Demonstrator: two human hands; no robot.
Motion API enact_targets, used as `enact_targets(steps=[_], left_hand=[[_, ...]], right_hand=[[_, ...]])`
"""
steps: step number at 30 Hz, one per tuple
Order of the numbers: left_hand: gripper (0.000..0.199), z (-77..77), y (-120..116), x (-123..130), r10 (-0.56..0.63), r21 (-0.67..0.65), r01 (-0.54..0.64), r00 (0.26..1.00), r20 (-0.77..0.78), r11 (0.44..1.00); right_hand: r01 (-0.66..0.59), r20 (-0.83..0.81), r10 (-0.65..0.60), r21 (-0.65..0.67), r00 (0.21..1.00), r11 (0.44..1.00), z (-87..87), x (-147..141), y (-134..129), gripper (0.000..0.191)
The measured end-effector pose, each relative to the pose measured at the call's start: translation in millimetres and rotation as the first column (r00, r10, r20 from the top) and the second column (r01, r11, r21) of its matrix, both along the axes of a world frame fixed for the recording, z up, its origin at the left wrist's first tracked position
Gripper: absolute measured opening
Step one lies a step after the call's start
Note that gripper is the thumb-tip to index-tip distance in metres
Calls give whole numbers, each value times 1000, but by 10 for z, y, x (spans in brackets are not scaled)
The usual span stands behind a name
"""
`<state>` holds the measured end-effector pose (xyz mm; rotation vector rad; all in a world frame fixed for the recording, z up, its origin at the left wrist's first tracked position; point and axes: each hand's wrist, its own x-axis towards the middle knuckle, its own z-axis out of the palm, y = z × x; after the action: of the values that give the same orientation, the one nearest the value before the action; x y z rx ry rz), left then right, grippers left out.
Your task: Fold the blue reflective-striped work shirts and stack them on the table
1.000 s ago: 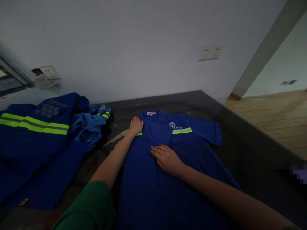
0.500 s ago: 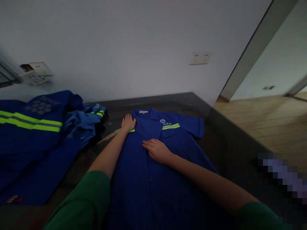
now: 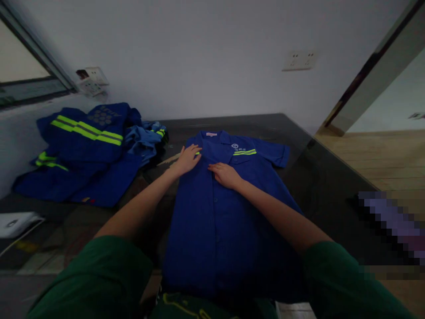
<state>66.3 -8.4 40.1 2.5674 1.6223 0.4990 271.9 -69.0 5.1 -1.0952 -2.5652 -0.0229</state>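
My left hand (image 3: pixel 188 160) has turned rightward on the blue shirt (image 3: pixel 194 212); right hand (image 3: pixel 227 174) lies mid-front. Both grips unclenched; shirt remains spread.

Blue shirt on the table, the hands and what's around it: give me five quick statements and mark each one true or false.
1. A blue shirt lies on a dark table. True.
2. A heap of clothes lies to the left of the shirt. True.
3. Both hands are on the heap of clothes. False: the left hand and the right hand are both at the shirt's upper front.
4. A pale emblem sits just above the yellow-green stripe on the shirt's chest. True.
5. The shirt's visible sleeve is long. False: it is short.
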Motion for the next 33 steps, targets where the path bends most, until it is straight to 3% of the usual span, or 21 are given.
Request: enact_targets(steps=[3, 7, 10, 13, 17, 20, 23, 25, 27, 29, 31, 33], left_hand=[[41, 75, -887, -164, -123, -24, 123, 992, 4, 992], [45, 46, -2007, -262, -277, -109, 272, 960, -31, 956], [51, -45, -2479, -280, -383, -167, 367, 920, -80, 915], [55, -138, -2615, -298, -444, -204, 418, 890, -106, 885], [59, -153, -2594, -333, -471, -246, 436, 876, -106, 866], [59, -36, -2527, -371, -483, -298, 444, 873, -69, 845], [47, 211, -2308, -333, -419, -254, 413, 907, 30, 875], [38, 429, -2046, -178, -389, -176, 410, 910, 143, 895], [33, 635, -1704, 130, -398, -109, 439, 875, 275, 892], [29, 769, -1311, 599, -424, -71, 484, 820, 384, 872], [27, 794, -914, 1200, -456, -84, 538, 778, 433, 839], [26, 710, -571, 1862, -456, -168, 561, 785, 419, 811]], right_hand=[[15, 40, -17, 31, 999, 999, 5, 1, -24, 45], [46, 43, -49, 62, 998, 997, 24, -20, -102, 49], [51, 48, -54, 52, 997, 997, 15, -59, -185, 45], [43, 79, -46, 33, 996, 999, -16, -109, -237, 42], [58, 63, -60, 34, 996, 998, 12, -126, -303, 42], [51, -19, -51, 21, 999, 998, 152, 35, -536, 42], [80, -167, -97, -106, 981, 991, 356, 447, -1057, 37], [147, -272, -221, -270, 937, 952, 478, 831, -1532, 32], [260, -304, -429, -465, 851, 846, 548, 1237, -2040, 30], [364, -228, -627, -648, 745, 669, 528, 1598, -2520, 33], [443, -144, -765, -741, 628, 504, 401, 1859, -2926, 39], [501, -96, -841, -765, 533, 405, 183, 1990, -3226, 36]])
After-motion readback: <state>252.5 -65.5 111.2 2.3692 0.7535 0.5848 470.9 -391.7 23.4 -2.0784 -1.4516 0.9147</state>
